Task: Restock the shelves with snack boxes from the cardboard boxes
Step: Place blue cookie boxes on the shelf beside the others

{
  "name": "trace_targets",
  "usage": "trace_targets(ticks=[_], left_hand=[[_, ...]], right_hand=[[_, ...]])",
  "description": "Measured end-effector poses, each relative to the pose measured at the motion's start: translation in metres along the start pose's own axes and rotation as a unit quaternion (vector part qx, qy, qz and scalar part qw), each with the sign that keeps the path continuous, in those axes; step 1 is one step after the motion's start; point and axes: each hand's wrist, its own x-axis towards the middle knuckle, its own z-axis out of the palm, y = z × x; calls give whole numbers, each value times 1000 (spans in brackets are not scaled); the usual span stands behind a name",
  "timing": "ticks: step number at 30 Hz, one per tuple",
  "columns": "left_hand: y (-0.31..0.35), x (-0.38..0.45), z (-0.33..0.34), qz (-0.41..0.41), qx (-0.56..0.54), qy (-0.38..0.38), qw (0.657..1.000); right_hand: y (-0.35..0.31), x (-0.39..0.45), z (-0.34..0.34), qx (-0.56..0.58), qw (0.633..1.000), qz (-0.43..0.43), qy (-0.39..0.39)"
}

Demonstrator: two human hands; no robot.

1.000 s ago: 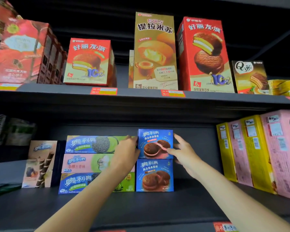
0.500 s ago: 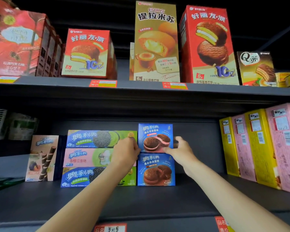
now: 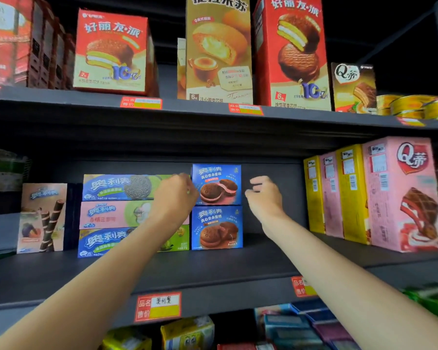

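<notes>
While stacked on the shelf (image 3: 213, 271), upper blue box (image 3: 216, 184) between loosely curled, empty hands: left (image 3: 173, 198), right (image 3: 264, 197).

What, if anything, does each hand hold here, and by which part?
Nothing is held. The right hand is off the upper blue box, fingers loosely curled. The left hand is beside its left edge; contact cannot be told.

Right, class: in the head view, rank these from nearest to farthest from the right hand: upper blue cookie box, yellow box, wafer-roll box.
From the right hand:
1. upper blue cookie box, just left of it.
2. yellow box, to its right.
3. wafer-roll box, far left on the shelf.
</notes>
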Motion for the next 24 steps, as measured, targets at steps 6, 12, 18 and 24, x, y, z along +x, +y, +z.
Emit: trace_targets(ticks=[6,12,18,24], left_hand=[[8,-50,-34,40,30,-64,997],[-15,-171,-99,-20,-18,52,998],[-96,-386,-106,-183,62,-174,966],[-188,-617,-112,-341,92,-396,848]], right_hand=[[-27,-73,-6,144,985,44,-88],[-53,-187,9,177,949,-61,-252],[23,-387,32,49,859,-3,-510],[156,-567,35,-139,711,134,-676]])
